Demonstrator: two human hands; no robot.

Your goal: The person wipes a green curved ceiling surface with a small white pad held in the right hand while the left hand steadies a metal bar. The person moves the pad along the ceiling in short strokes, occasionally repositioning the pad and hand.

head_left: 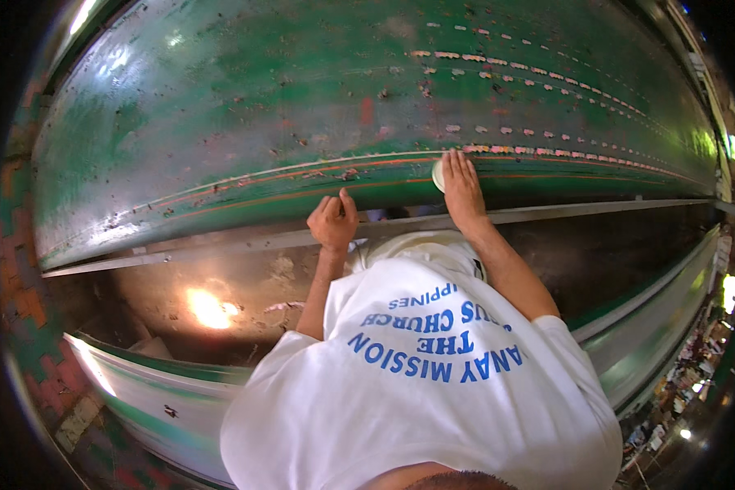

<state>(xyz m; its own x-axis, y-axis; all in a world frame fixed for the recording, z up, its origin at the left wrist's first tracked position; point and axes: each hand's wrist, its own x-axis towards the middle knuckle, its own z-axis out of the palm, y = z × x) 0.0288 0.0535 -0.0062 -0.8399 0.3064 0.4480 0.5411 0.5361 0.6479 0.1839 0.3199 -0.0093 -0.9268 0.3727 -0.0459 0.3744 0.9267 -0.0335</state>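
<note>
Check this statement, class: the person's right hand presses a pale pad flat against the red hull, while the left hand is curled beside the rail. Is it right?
One thing is wrong: the hull is green, not red, as the head view shows. The right hand does press a pale pad flat against it, and the left hand is curled beside the rail.

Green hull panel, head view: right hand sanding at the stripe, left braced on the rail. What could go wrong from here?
1. The right hand presses a small pale pad with fingers flat; they may scrape the chipped green hull panel.
2. The left hand grips only the thin metal rail; it could slip.
3. Rubbing the orange stripe may strip more paint than wanted.
</note>
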